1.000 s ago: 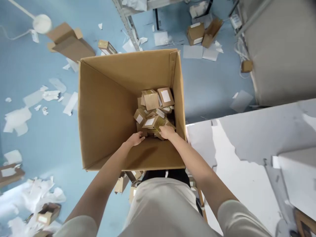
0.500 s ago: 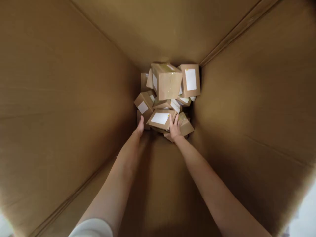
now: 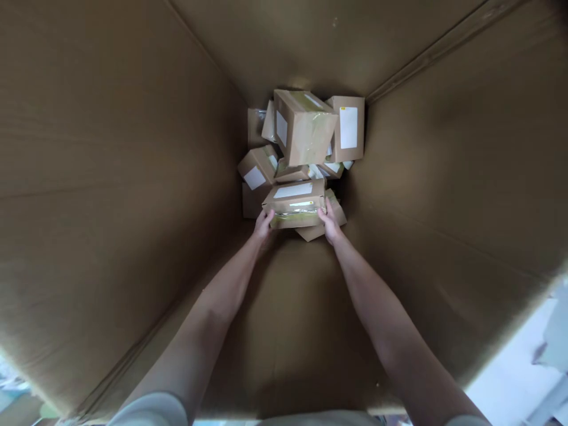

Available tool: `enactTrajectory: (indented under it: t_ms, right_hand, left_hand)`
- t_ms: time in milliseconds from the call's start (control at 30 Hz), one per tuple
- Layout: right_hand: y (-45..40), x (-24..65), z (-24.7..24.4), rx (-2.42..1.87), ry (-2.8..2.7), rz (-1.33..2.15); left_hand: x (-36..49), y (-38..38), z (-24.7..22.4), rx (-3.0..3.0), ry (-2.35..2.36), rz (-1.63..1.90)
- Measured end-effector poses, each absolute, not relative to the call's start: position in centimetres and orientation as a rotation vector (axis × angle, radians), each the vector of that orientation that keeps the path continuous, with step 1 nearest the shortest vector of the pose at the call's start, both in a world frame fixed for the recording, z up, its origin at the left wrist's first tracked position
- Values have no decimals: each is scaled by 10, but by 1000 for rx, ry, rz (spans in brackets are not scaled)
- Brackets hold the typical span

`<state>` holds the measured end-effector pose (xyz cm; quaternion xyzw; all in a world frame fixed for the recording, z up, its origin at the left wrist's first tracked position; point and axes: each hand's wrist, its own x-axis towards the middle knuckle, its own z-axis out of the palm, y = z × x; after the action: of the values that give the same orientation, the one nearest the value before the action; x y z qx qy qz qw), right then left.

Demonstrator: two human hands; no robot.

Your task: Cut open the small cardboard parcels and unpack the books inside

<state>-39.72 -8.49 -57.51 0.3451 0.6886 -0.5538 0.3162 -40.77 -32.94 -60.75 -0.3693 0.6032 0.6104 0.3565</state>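
Observation:
Both arms reach deep into a tall cardboard carton. A small brown cardboard box [image 3: 295, 207] with a white label on top and clear tape along its front is held between my two hands. My left hand [image 3: 263, 225] grips its left end, thumb on the near face. On the opposite end, my right hand [image 3: 329, 223] has its thumb at the front corner and fingers around the side. Part of another taped box [image 3: 313, 232] shows beneath and to the right of the held one.
Behind lies a pile: a large taped box [image 3: 310, 133], a labelled box [image 3: 352, 142] in the far right corner, and a tilted box [image 3: 256, 161] at the left. High carton walls [image 3: 110, 177] surround my arms. Outside, blurred pale items appear at the lower corners.
My left hand has moved right onto the box's left end, and my right hand has shifted to its right end. The box has tipped, so its taped front now shows.

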Motion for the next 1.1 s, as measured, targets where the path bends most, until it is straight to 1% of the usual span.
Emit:
enactTrajectory:
  t_ms: [67,133,233,300,400,500,567,667,733,800,867,933,1033,1100]
  right_hand:
    - [-83,-394,-574,858,1715,-1534]
    - [-83,-393,-573,825,1766,-1531]
    - [-88,-398,-566,878,1934,-1416]
    - [-92,-406,-549,932,1998,-1320]
    - [-94,-417,-492,971,2075,-1151]
    - [-91,-420,-400,993,2105,-1101]
    - [-84,-413,-329,970,2150,-1212]
    - [-69,-382,-230,886,2313,-1509]
    - [-54,-350,-176,837,2409,-1717]
    - [-35,-310,-136,851,2482,-1886]
    - [-8,-268,-112,935,2576,-1960]
    - [27,-228,-103,1059,2686,-1954]
    - [91,-176,-108,1215,2716,-1943]
    - [136,-151,-118,1277,2736,-1773]
  left_hand:
    - [-406,-332,-606,-933,1601,1599]
    - [-404,-332,-609,-890,1655,1596]
    - [-401,-326,-604,-891,1682,1572]
    - [-404,-319,-584,-893,1744,1531]
    - [-417,-309,-522,-832,1874,1395]
    - [-439,-307,-429,-752,1901,1266]
    - [-453,-307,-359,-649,1895,1259]
    - [-465,-303,-256,-400,1862,1447]
    - [-461,-293,-196,-186,1800,1585]
    - [-446,-275,-147,1,1723,1656]
    - [-421,-247,-112,159,1670,1647]
    - [-390,-209,-94,297,1666,1586]
    - [-337,-141,-95,446,1690,1496]
    - [-302,-94,-110,497,1629,1511]
